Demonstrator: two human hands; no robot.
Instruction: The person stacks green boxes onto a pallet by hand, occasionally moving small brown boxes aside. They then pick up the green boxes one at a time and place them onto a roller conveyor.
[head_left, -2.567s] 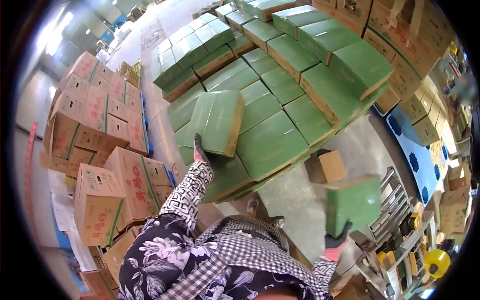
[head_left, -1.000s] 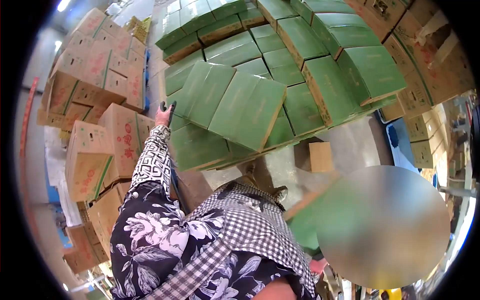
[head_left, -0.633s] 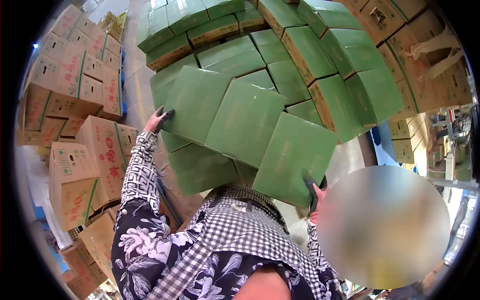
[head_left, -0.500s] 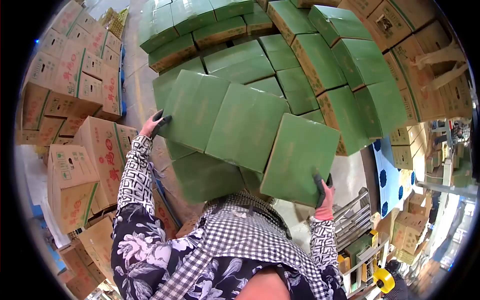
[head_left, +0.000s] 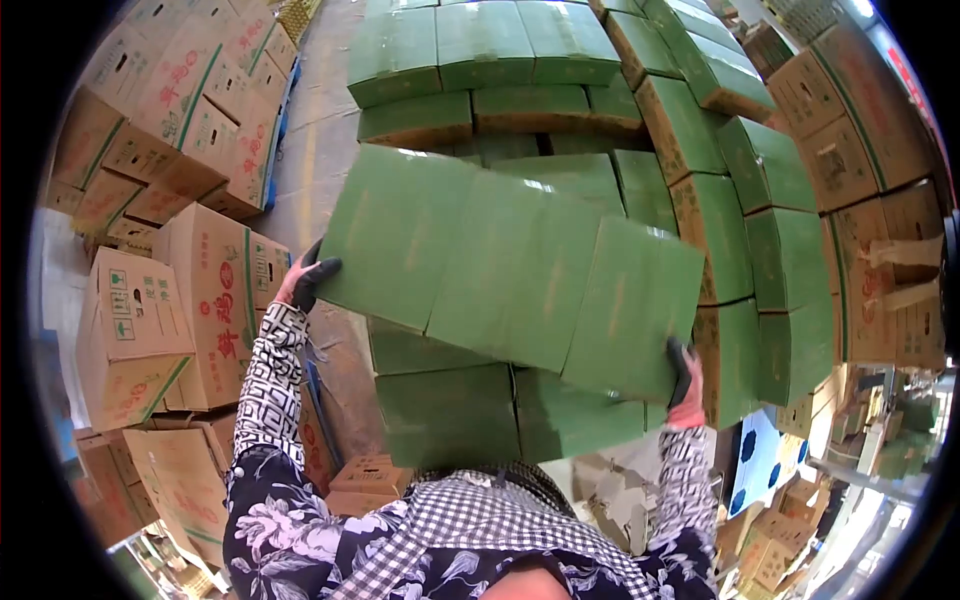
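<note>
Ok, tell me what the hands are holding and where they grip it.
A row of three green boxes, pressed between the hands: left hand on the left end box's outer edge, right hand at the right end box's lower corner.

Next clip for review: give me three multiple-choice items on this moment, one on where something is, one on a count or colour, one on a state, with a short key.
1. Where is the left hand?
A. at the left end of the row of green boxes
B. on a brown carton
C. on the floor

2. How many green boxes make up the held row?
A. one
B. three
C. five

3. How does the right hand stand?
A. hanging free
B. gripping the lower right corner of the row
C. resting on the apron

Key: 1 A, gloved fingers press that end; 2 B, two seams split the row into three; 3 B, gloved fingers wrap that corner.
</note>
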